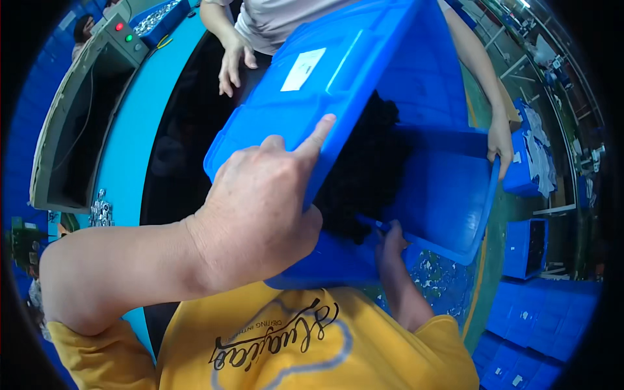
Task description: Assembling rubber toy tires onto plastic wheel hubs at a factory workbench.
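My left hand (260,201) is closed over the edge of a steeply tilted blue plastic bin (260,123), its index finger lying along the rim. A white label (304,69) is stuck on that bin's outer face. Dark black material (364,169), too dark to make out its kind, fills the space to the right of the tilted bin. Lower down, my right hand (392,244) grips the edge of a second blue bin (448,201), its fingers partly hidden. Across from me, a co-worker's hand (499,143) holds the right rim of that second bin.
A dark belt (179,143) and a teal worktop (123,149) run along the left, with a grey machine (49,153) on it. Small metal parts (101,211) and pliers (162,43) lie there. Blue bins (533,318) are stacked at right. The co-worker's other hand (235,62) hovers above the belt.
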Demonstrator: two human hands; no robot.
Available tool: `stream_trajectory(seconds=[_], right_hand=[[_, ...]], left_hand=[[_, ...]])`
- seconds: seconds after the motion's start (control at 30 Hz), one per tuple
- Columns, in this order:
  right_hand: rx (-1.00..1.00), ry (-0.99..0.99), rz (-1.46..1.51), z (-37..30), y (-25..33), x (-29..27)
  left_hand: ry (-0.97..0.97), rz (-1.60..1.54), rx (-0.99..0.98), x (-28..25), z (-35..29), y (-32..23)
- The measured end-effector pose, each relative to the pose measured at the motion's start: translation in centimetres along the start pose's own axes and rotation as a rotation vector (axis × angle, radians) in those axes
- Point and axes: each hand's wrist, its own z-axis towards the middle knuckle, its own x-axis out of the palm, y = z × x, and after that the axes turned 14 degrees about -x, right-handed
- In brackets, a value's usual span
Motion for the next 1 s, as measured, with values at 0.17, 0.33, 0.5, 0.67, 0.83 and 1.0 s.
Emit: stream_trajectory(seconds=[0.17, 0.33, 0.5, 0.67, 0.83, 1.0], right_hand=[[0.087, 0.255, 0.076, -0.6, 3.2, -0.9], [0.033, 0.162, 0.040, 2.0, 5.0, -1.4], [-0.268, 0.273, -0.274, 6.3, -1.2, -1.3], [-0.039, 0.170, -0.099, 13.2, -7.0, -3.0], [0.129, 0.295, -0.125, 8.5, -3.4, -2.3], [0.241, 0.479, -0.018, 0.3, 4.8, -0.6]], left_hand=[[-0.051, 0.012, 0.063, 1.2, -1.4, 3.3], [-0.028, -0.047, 0.047, 1.5, -0.7, 3.9], [-0.071, -0.034, 0.059, 1.5, 0.7, 4.2], [-0.052, -0.049, 0.048, 1.3, 0.9, 4.8], [-0.096, -0.099, 0.085, 1.7, 1.4, 6.2], [-0.090, -0.051, 0.113, 2.9, 0.8, 9.9]])
